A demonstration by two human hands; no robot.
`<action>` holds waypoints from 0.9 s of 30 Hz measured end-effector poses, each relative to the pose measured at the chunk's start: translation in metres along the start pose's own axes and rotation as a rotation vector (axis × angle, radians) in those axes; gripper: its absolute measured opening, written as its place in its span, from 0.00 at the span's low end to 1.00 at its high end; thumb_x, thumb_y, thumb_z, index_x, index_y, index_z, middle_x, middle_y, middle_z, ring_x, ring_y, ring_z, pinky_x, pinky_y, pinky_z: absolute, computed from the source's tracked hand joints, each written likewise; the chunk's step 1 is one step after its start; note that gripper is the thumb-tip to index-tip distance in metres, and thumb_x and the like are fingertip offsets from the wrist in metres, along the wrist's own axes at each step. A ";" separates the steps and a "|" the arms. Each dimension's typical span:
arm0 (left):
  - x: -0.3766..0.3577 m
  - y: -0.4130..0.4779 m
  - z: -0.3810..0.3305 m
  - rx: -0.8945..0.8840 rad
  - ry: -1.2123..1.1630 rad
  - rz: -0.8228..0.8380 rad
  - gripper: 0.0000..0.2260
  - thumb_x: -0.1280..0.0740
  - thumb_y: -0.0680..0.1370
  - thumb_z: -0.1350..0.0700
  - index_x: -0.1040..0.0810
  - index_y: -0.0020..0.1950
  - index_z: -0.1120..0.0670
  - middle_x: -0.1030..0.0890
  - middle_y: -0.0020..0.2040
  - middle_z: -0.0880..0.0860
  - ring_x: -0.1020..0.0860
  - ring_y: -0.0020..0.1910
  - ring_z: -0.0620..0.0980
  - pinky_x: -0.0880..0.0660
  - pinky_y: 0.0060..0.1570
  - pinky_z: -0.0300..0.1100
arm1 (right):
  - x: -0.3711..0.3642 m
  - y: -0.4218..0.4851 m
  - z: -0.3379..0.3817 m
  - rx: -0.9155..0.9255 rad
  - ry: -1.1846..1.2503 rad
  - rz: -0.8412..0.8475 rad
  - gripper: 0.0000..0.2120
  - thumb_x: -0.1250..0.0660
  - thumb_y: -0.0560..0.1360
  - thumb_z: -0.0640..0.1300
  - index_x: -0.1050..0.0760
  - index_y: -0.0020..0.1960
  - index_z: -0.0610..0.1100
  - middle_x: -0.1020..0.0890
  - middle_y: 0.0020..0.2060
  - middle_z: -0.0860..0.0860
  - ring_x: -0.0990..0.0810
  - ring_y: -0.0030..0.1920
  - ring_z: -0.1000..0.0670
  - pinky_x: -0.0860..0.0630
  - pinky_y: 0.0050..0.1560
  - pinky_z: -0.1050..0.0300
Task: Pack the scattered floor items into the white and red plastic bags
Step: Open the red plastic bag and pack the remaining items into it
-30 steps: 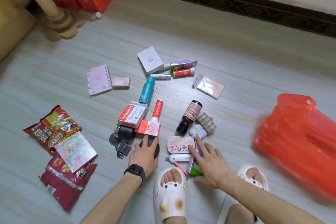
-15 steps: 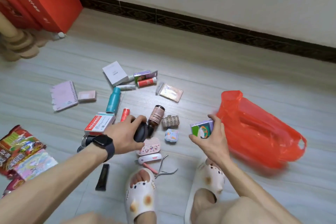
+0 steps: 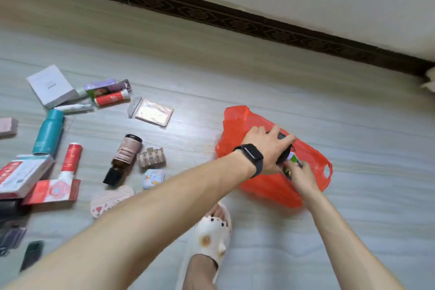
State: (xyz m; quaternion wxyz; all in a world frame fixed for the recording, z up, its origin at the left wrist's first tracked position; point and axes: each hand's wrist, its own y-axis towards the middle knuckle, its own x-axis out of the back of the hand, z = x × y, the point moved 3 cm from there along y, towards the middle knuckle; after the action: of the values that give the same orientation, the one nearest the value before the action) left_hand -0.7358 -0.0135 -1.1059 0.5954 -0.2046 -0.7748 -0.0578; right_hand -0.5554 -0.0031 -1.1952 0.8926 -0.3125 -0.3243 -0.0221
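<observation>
1. red bag (image 3: 263, 186): crumpled, handle hole at its right end.
2. left hand (image 3: 268, 146): over the red bag, fingers curled round a black round item (image 3: 284, 154).
3. right hand (image 3: 300, 175): over the red bag, pinching a small green box (image 3: 294, 159).

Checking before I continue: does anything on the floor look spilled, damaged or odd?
Nothing stands out. The brown glass bottle lies on its side, black cap on, with no liquid around it. At the red plastic bag, the left hand grips a round black item and the right hand holds a small green-and-white box.
</observation>
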 end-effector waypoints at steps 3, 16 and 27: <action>-0.048 0.022 0.004 0.099 0.130 0.080 0.26 0.34 0.77 0.50 0.38 0.73 0.47 0.34 0.70 0.59 0.28 0.62 0.64 0.35 0.59 0.53 | -0.007 -0.004 -0.021 0.084 -0.361 0.084 0.36 0.34 0.73 0.64 0.33 0.73 0.44 0.25 0.67 0.43 0.26 0.66 0.43 0.31 0.66 0.49; -0.032 -0.103 0.099 0.045 0.410 0.528 0.26 0.35 0.78 0.55 0.37 0.75 0.45 0.30 0.71 0.54 0.28 0.67 0.57 0.29 0.62 0.50 | -0.046 -0.062 -0.002 0.198 -1.255 0.228 0.47 0.37 0.68 0.71 0.54 0.79 0.58 0.42 0.77 0.45 0.43 0.75 0.38 0.46 0.73 0.42; 0.128 -0.188 0.107 0.185 0.297 0.062 0.21 0.38 0.77 0.49 0.30 0.71 0.46 0.23 0.62 0.53 0.25 0.62 0.57 0.28 0.57 0.47 | -0.061 -0.181 0.154 0.571 -0.305 0.424 0.14 0.32 0.77 0.45 0.24 0.61 0.55 0.22 0.62 0.55 0.25 0.62 0.53 0.29 0.62 0.57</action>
State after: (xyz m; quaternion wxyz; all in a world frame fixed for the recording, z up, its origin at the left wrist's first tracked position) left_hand -0.9312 -0.1168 -0.9864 0.7210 -0.1620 -0.6737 0.0025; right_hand -0.7341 -0.0708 -1.0412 0.8701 -0.1111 -0.3745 0.3006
